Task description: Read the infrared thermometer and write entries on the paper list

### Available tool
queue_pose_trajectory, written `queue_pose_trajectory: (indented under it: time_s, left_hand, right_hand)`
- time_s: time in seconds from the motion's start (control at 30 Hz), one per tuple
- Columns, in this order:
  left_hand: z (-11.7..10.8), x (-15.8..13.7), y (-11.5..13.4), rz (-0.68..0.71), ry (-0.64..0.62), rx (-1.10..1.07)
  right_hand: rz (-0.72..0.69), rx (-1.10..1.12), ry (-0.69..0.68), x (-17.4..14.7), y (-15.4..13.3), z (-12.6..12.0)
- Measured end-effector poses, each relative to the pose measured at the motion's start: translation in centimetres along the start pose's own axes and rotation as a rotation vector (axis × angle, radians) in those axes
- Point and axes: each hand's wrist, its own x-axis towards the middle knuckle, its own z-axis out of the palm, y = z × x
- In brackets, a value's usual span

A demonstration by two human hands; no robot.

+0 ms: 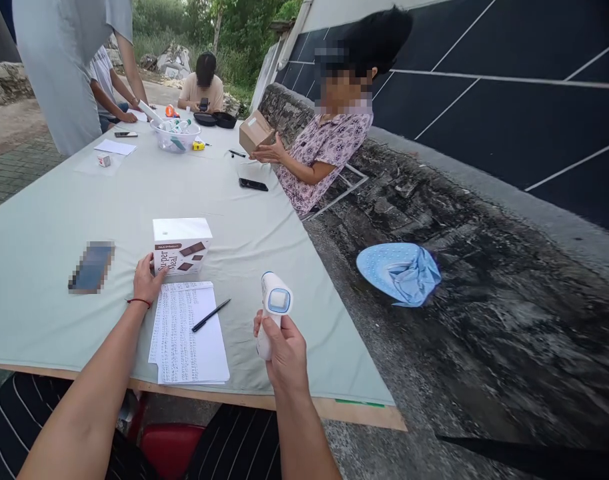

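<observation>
Over pale tablecloth (259, 230), the right hand (288, 350) grips an infrared thermometer (276, 291), near-right of the Super Meal carton (183, 233) that the left hand (147, 281) loosely touches.

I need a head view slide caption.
Right hand holds a white plastic pistol-shaped thermometer; left hand touches a white rectangular cardboard box.

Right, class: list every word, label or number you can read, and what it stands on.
"Su-per Meal": white box, front.
"Nutri...": dark strip on that box; ending too blurred.
Paper sheets: writing too small.
Handheld device: none readable on its screen.
Small box and brown carton: print too small.
</observation>
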Motion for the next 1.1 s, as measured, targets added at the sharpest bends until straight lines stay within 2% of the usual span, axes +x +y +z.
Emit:
queue_pose_trajectory:
  time_s: [0.17, 0.33, 0.43, 0.6, 0.7, 0.83, 0.9, 1.0, 1.03, 1.1]
  left_hand:
    - [-0.1, 0.0, 0.2, -0.029, -0.004, 0.004]
    - [-0.2, -0.1, 0.3, -0.037, -0.006, -0.021]
    - [-0.1, -0.1, 0.4, -0.038, 0.002, -0.027]
    - [-0.1, -0.1, 0.4, -0.052, 0.002, -0.037]
    - [-0.1, -0.1, 0.5, -0.055, 0.004, -0.036]
    - [-0.2, -0.2, 0.5, -0.052, 0.002, -0.035]
    - [-0.2, -0.2, 0.5, -0.050, -0.001, -0.040]
    - [-0.1, -0.2, 0.5, -0.047, 0.012, -0.042]
    - [-0.1, -0.2, 0.5, -0.048, 0.015, -0.041]
    - [-0.1, -0.1, 0.4, -0.051, 0.013, -0.038]
  right_hand:
    - [0.032, -0.046, 0.027, 0.8, 1.4, -0.8]
    - [-0.010, -0.238, 0.062, 2.4, 3.7, -2.6]
    - [-0.038, -0.498, 0.101, 3.7, 5.1, -4.4]
    - [-0.030, -1.163, 0.146, 5.6, 6.4, -7.3]
    - [-0.081, -1.335, 0.138, 6.4, 6.9, -8.4]
    - [-0.107, -1.427, 0.123, 6.8, 7.4, -9.1]
    - [-0.179, -1.451, 0.160, 6.8, 7.5, -9.1]
    - [-0.411, -1.359, 0.236, 6.4, 7.9, -8.3]
    - [-0.500, -1.286, 0.226, 6.2, 8.1, -7.7]
    - [-0.637, -1.113, 0.117, 6.0, 8.7, -6.3]
